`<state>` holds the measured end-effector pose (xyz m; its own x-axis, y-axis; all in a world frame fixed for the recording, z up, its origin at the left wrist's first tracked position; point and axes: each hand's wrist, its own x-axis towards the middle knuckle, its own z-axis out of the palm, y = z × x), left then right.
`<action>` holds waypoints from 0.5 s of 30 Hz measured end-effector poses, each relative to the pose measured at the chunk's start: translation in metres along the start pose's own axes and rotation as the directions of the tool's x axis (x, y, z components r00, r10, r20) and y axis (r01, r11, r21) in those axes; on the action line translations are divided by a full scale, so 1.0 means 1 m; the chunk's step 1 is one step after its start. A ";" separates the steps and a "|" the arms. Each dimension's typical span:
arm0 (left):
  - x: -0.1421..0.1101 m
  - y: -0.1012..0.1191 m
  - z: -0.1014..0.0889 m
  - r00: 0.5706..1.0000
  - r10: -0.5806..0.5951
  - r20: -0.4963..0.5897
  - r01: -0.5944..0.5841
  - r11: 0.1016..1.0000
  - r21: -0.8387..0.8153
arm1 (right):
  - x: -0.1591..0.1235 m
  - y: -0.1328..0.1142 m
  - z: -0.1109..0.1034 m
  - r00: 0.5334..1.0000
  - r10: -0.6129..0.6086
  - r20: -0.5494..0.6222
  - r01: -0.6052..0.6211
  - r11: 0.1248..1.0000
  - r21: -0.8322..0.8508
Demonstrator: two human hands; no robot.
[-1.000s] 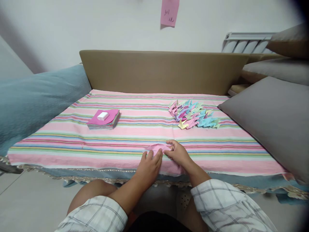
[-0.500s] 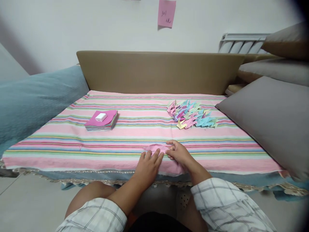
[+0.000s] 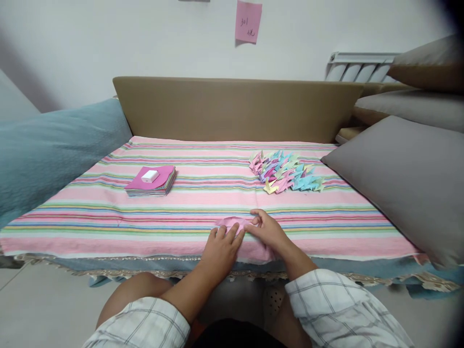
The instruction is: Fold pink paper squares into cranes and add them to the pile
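Observation:
A small pink folded paper [image 3: 232, 223] lies near the front edge of the striped cloth [image 3: 203, 198]. My left hand [image 3: 222, 246] rests flat with its fingertips pressing on the paper's near edge. My right hand [image 3: 267, 229] pinches the paper's right end between thumb and fingers. A stack of coloured paper squares [image 3: 151, 181] with a small white block [image 3: 150, 176] on top sits at the left. A pile of several folded paper cranes [image 3: 282, 171] lies at the right back.
A blue cushion [image 3: 50, 150] lies at the left, grey cushions [image 3: 406, 179] at the right, a tan backboard [image 3: 235, 108] behind. A pink note [image 3: 248, 21] hangs on the wall. My knees are below the cloth's fringe.
The hands stay on the pink paper with only small finger shifts. The view has drifted slightly, so everything sits a little further left.

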<state>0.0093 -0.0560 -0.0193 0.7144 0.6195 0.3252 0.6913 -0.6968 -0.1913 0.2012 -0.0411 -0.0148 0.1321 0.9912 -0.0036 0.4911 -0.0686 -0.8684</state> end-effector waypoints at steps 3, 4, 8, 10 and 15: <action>0.000 0.000 0.001 1.000 -0.001 -0.004 0.001 1.000 0.002 | 0.000 -0.002 0.003 1.000 -0.019 -0.011 0.017 0.986 -0.166; 0.000 0.000 0.001 1.000 0.000 -0.008 0.000 1.000 0.000 | 0.001 -0.003 0.002 1.000 -0.012 -0.003 0.011 0.984 -0.179; -0.001 0.000 0.001 1.000 -0.012 -0.014 0.012 1.000 -0.023 | 0.005 0.000 -0.001 0.999 0.005 0.035 0.000 0.992 -0.126; -0.001 0.000 0.001 1.000 -0.028 -0.009 0.028 0.999 -0.036 | 0.004 0.000 -0.002 1.000 -0.017 0.009 0.018 0.993 -0.117; -0.002 0.001 0.001 0.999 -0.051 0.001 0.051 0.997 -0.063 | -0.006 -0.008 0.003 0.958 -0.269 -0.098 0.265 0.963 -0.050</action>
<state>0.0091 -0.0576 -0.0209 0.6785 0.6547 0.3332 0.7186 -0.6857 -0.1160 0.1938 -0.0462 -0.0088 0.0792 0.9570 0.2792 0.5510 0.1914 -0.8123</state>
